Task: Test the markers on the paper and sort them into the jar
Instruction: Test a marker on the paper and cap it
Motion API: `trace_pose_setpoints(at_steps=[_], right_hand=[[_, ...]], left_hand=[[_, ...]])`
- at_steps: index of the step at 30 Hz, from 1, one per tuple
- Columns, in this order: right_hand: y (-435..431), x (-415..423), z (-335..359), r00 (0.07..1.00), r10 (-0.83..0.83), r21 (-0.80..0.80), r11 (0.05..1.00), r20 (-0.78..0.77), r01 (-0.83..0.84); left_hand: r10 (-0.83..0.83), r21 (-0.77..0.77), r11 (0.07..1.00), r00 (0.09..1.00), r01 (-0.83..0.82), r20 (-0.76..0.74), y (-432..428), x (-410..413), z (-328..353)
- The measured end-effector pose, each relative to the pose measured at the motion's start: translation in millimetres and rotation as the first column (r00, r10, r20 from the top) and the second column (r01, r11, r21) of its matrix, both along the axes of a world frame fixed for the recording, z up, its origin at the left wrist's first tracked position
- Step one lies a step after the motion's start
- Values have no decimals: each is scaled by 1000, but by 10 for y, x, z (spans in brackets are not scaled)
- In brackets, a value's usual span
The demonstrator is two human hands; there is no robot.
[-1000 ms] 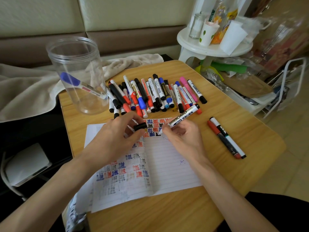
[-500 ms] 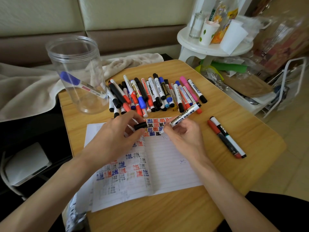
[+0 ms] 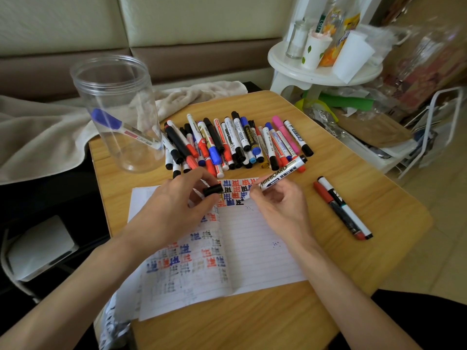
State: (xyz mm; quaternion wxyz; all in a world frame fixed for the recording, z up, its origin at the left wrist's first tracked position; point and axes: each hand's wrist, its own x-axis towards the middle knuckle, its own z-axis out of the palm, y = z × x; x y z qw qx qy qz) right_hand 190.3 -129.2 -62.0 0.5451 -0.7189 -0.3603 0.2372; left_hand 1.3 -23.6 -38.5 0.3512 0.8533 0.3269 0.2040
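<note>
1. A wooden desk point(image 3: 366, 188) stands in front of a padded sofa point(image 3: 177, 21). A pale towel point(image 3: 45, 137) is draped to the left, and a white stool point(image 3: 323, 72) crowded with cups and bottles is at the far right.
2. The lined paper point(image 3: 252, 243) lies in the near middle of the desk, with rows of red, blue and black test marks on it.
3. The clear jar point(image 3: 116, 109) stands upright and lidless at the far-left corner, with one blue-capped marker point(image 3: 121, 127) leaning inside.
4. The pile of markers point(image 3: 235, 142) lies just beyond the paper and just right of the jar. Two loose markers point(image 3: 341, 208) lie well apart on the right.
5. The left grip point(image 3: 171, 210) pinches a black cap point(image 3: 213, 190) over the top of the paper. The right grip point(image 3: 283, 208) clasps the whiteboard marker point(image 3: 283, 171).
6. The marker's long axis slants from its butt, up and to the right by the pile, down and left toward the test marks. Fingers hide the tip, so I cannot tell whether it touches the paper.
7. The cap sits just left of the hidden tip, apart from it, and nothing lies between them but the marks. Recapping looks like the likely next move — it means bringing the two together along that slant.
8. The jar is nearer the left grip. From the right grip, the way to it crosses the left grip and the near-left end of the pile — a lift is safer than a sweep.
</note>
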Motion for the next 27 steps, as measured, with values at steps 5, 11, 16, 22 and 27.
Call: trace_pose_setpoints(at_steps=[5, 11, 16, 22, 27], right_hand=[[-18, -8, 40, 1000, 17, 11, 1000, -16, -16], [-46, 43, 119, 980, 5, 10, 1000, -198, -3], [-103, 49, 216, 944, 87, 108, 993, -317, -55], [-131, 31, 211, 926, 202, 175, 973, -318, -153], [-179, 27, 217, 915, 322, 199, 940, -242, -278]], left_hand=[[-19, 13, 1000, 1000, 19, 13, 1, 4, -4], [-26, 12, 1000, 1000, 26, 14, -12, 20, 21], [-42, 1, 999, 999, 42, 23, -48, 50, 34], [-46, -16, 999, 998, 47, 44, -74, 98, 45], [-50, -57, 997, 995, 55, 86, -86, 153, 51]])
